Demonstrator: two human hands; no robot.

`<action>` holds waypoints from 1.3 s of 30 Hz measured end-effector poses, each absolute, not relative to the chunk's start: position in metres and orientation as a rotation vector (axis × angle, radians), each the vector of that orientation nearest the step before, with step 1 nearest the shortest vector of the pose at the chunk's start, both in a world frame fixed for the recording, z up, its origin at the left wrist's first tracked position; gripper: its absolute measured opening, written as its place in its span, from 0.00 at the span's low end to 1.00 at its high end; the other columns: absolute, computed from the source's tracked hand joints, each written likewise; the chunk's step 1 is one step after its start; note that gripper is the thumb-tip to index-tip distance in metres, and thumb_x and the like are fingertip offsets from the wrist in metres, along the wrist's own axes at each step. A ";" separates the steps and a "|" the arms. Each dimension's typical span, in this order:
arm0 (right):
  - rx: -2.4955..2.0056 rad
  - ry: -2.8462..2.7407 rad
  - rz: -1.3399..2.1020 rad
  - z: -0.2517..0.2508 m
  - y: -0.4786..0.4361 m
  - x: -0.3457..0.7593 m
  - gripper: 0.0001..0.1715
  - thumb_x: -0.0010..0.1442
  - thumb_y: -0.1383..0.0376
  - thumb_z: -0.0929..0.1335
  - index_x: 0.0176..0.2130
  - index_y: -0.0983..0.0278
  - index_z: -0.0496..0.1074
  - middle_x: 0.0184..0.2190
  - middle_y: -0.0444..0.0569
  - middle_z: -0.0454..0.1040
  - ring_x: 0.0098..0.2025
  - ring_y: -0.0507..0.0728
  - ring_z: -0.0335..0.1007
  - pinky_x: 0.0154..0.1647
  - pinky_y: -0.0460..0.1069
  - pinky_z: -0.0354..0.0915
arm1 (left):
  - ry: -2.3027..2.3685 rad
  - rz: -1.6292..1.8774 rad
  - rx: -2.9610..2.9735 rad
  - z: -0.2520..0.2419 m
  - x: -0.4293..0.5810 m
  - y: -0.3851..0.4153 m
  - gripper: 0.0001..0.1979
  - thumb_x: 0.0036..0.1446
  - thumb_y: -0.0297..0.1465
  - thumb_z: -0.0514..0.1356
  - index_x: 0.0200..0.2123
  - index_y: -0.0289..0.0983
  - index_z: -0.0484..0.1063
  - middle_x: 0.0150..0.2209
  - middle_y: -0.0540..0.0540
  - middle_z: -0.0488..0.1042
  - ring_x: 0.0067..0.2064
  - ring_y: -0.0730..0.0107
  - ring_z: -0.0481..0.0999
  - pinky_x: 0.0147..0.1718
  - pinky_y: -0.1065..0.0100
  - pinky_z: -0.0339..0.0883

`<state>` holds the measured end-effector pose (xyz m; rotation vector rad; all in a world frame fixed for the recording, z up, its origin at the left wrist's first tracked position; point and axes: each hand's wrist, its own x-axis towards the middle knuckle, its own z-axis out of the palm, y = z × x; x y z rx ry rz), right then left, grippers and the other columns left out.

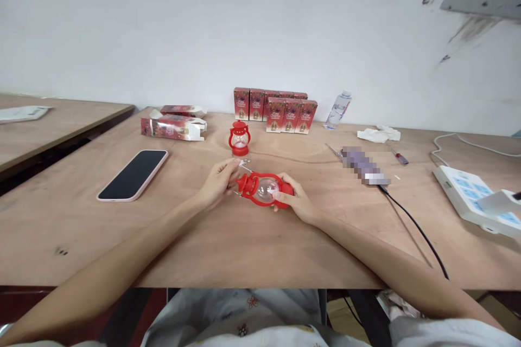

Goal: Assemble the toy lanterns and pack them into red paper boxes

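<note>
A red toy lantern (266,191) with a clear globe lies on its side in my right hand (296,199), whose fingers and thumb wrap round its base. The lantern's top points left. My left hand (222,180) is closed at that top, thumb and fingers pinched on a thin wire handle (245,167). Just behind my hands, a second red lantern (240,139) stands upright on the table. Several small red boxes (285,115) stand in rows near the wall.
A phone (133,175) lies at the left, with opened red boxes (173,127) behind it. Further right are a clear bottle (338,110), tissue (378,134), a screwdriver (398,157), a cabled blurred device (362,165) and a white power strip (476,198).
</note>
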<state>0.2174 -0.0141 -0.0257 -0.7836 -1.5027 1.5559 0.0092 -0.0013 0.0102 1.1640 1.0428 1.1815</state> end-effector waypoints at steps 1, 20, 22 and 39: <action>-0.770 -1.513 1.572 -0.025 -0.015 0.218 0.20 0.49 0.55 0.73 0.38 0.60 0.66 0.33 0.42 0.71 0.29 0.50 0.69 0.26 0.46 0.70 | 1.036 1.144 1.159 0.009 0.010 -0.003 0.25 0.52 0.44 0.60 0.17 0.38 0.50 0.14 0.57 0.46 0.15 0.82 0.45 0.11 0.77 0.38; -0.865 -1.506 1.469 -0.023 -0.022 0.205 0.19 0.48 0.54 0.73 0.35 0.60 0.66 0.30 0.41 0.70 0.28 0.50 0.68 0.30 0.48 0.70 | 1.066 1.140 0.852 -0.007 0.022 -0.007 0.26 0.40 0.43 0.68 0.14 0.37 0.53 0.10 0.57 0.53 0.12 0.82 0.52 0.11 0.75 0.46; -0.886 -1.505 1.441 -0.024 -0.022 0.204 0.19 0.48 0.54 0.73 0.35 0.60 0.66 0.30 0.41 0.70 0.28 0.50 0.67 0.30 0.48 0.69 | 1.055 1.179 0.807 -0.009 0.023 -0.008 0.25 0.41 0.42 0.68 0.15 0.37 0.54 0.11 0.57 0.54 0.12 0.81 0.54 0.12 0.76 0.48; -1.101 -1.466 1.262 -0.031 -0.011 0.209 0.22 0.46 0.50 0.72 0.33 0.61 0.65 0.28 0.41 0.68 0.26 0.50 0.65 0.26 0.47 0.68 | 0.930 1.289 1.084 0.002 0.006 0.010 0.19 0.59 0.37 0.50 0.20 0.38 0.45 0.17 0.58 0.41 0.16 0.81 0.42 0.14 0.76 0.39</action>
